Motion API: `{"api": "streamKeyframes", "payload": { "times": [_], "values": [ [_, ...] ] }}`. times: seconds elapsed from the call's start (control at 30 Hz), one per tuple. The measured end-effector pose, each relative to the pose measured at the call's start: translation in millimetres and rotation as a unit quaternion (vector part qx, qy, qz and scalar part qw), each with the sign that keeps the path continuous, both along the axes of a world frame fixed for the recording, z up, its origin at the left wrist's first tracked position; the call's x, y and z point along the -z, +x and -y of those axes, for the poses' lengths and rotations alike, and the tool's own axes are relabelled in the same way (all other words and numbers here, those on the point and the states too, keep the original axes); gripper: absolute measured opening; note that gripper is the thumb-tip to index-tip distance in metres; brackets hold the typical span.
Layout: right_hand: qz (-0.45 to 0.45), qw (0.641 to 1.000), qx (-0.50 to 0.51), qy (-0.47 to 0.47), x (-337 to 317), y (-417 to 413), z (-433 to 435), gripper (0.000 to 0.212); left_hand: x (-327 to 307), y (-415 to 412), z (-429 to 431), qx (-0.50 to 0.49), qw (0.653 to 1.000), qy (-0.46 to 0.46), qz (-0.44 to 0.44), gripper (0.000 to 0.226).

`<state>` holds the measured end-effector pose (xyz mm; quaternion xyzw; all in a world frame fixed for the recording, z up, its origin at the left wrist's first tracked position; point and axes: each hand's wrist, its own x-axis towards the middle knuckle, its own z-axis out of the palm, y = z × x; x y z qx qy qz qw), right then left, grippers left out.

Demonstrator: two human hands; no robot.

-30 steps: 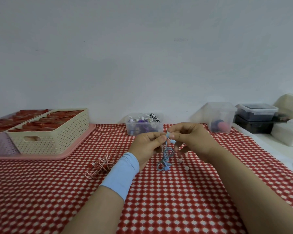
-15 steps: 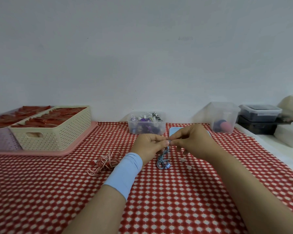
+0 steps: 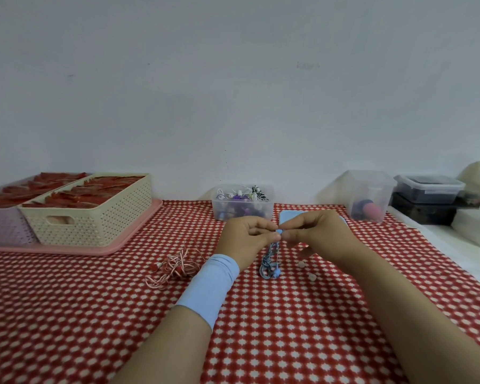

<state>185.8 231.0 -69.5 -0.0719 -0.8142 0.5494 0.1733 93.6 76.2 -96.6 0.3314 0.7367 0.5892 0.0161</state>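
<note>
My left hand (image 3: 251,237) and my right hand (image 3: 313,235) meet fingertip to fingertip above the red checked cloth. Between them they pinch the small blue earbud (image 3: 279,231) of a blue earphone cable (image 3: 269,263), whose tangled length hangs down to the cloth, ending in a second bud. A light blue wristband wraps my left wrist. Two small white ear tips (image 3: 301,264) lie on the cloth just right of the cable.
A red-and-white earphone tangle (image 3: 175,267) lies left of my left wrist. A clear tub of earphones (image 3: 242,203) stands behind my hands, beside a blue cloth (image 3: 288,216). Cream and lilac baskets (image 3: 94,214) sit on a pink tray at left; clear and dark boxes (image 3: 369,198) stand at right.
Both hands have sunk a little toward the cloth and stayed together on the blue earbud. The hanging cable now bunches lower on the cloth.
</note>
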Motion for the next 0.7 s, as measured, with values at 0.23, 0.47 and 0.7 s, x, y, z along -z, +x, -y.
{"api": "streamKeyframes", "payload": {
  "times": [0.23, 0.47, 0.7],
  "values": [
    [0.013, 0.999, 0.002, -0.044, 0, -1, -1, 0.01, 1, -1, 0, 0.0, 1.0, -0.001, -0.011, 0.01],
    [0.033, 0.987, -0.036, -0.151, -1, 1, -4, 0.017, -3, 1, 1, 0.032, 0.999, 0.02, 0.021, 0.016],
    [0.096, 0.973, -0.076, -0.195, 2, 0, -11, 0.027, -3, 0, 2, 0.066, 0.997, -0.007, 0.049, 0.011]
  ]
}}
